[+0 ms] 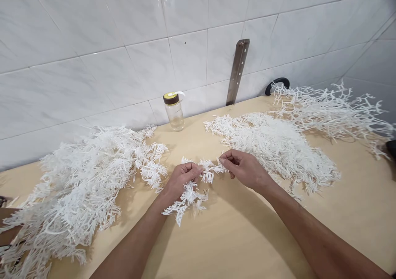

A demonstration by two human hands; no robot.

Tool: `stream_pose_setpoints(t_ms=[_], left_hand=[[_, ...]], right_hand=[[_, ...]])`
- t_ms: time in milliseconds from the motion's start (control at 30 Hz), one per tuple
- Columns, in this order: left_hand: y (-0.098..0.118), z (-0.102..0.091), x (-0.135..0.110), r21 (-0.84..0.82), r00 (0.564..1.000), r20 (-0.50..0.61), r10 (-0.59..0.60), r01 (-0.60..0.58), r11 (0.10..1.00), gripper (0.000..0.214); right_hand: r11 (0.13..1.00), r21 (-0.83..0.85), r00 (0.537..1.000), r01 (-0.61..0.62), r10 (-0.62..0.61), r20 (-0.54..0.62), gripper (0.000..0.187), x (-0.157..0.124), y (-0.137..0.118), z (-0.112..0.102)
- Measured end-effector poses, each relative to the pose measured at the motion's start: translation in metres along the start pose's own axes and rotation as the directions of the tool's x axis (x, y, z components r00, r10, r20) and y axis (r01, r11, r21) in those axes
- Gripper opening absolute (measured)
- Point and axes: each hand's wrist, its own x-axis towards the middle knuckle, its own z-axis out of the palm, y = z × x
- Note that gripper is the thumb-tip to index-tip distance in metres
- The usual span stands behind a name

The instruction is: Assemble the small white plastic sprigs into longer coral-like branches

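Observation:
My left hand is closed round a white plastic sprig whose fronds hang below the fist onto the wooden table. My right hand pinches a smaller white sprig piece by its tip, and that piece spans the gap between both hands. A large heap of the same white sprigs lies to the left. A second flatter heap lies just behind my right hand.
A third, sparser pile of white branched pieces lies at the far right. An empty clear jar with a brown and yellow lid stands by the tiled wall. A metal strip leans on the wall, beside a black handle.

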Motion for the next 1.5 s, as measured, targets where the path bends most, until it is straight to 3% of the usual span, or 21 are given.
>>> stream_pose_setpoints(t_ms=[100,200,367,567,667,767,867,933,1033,1133,1200,1300,1400,1500], left_hand=[[0.004,0.005,-0.003,0.064,1.0,0.003,-0.002,0.002,0.998,0.045],[0.005,0.006,-0.006,0.066,0.997,0.074,-0.002,-0.003,0.998,0.037],[-0.002,-0.001,-0.002,-0.126,0.988,0.154,-0.003,0.023,0.992,0.044],[-0.006,0.003,0.006,-0.242,0.997,0.075,-0.029,0.047,0.969,0.038],[-0.009,0.01,0.008,-0.188,0.997,-0.068,-0.047,0.033,0.982,0.04],[-0.016,0.016,0.012,-0.103,0.964,-0.261,0.046,-0.076,0.992,0.032],[-0.025,0.017,0.017,-0.04,0.908,-0.394,0.142,-0.171,0.984,0.027],[-0.029,0.016,0.019,-0.015,0.884,-0.433,0.176,-0.203,0.979,0.024],[-0.029,0.017,0.019,0.007,0.872,-0.442,0.211,-0.231,0.973,0.022],[-0.025,0.019,0.016,0.002,0.862,-0.466,0.199,-0.224,0.975,0.022],[-0.022,0.022,0.014,-0.016,0.86,-0.48,0.174,-0.207,0.978,0.021],[-0.018,0.025,0.01,-0.091,0.881,-0.455,0.126,-0.187,0.978,0.022],[-0.014,0.025,0.008,-0.233,0.927,-0.375,0.014,-0.109,0.966,0.026],[-0.01,0.022,0.007,-0.352,0.964,-0.262,-0.055,-0.042,0.935,0.03]], right_hand=[[1.0,0.023,0.998,-0.02,0.022,-0.055,0.029,0.0,-0.001,0.0],[0.997,0.072,0.996,-0.022,0.028,-0.088,0.031,0.0,0.001,0.0],[0.983,0.18,0.982,-0.048,0.079,-0.174,0.033,0.002,0.005,0.001],[0.888,0.46,0.984,-0.028,0.104,-0.142,0.042,0.006,0.015,0.003],[0.939,0.343,0.996,0.001,0.028,-0.079,0.053,0.004,0.02,0.006],[0.999,-0.018,0.995,0.032,-0.034,-0.09,0.057,-0.002,0.02,0.01],[0.949,-0.288,0.957,0.131,-0.197,-0.214,0.043,-0.011,0.008,0.011],[0.928,-0.296,0.927,0.225,-0.298,-0.23,0.028,-0.018,-0.003,0.011],[0.951,-0.141,0.96,0.277,-0.279,0.005,0.023,-0.028,-0.018,0.013],[0.969,-0.065,0.944,0.237,-0.214,0.25,0.04,-0.034,-0.023,0.018],[0.961,-0.107,0.94,0.253,-0.218,0.263,0.043,-0.035,-0.022,0.025],[0.937,-0.2,0.95,0.286,-0.251,0.184,0.03,-0.033,-0.018,0.034],[0.935,-0.21,0.956,0.285,-0.261,0.132,0.015,-0.032,-0.015,0.037],[0.958,-0.144,0.96,0.247,-0.222,0.168,0.004,-0.03,-0.017,0.033]])
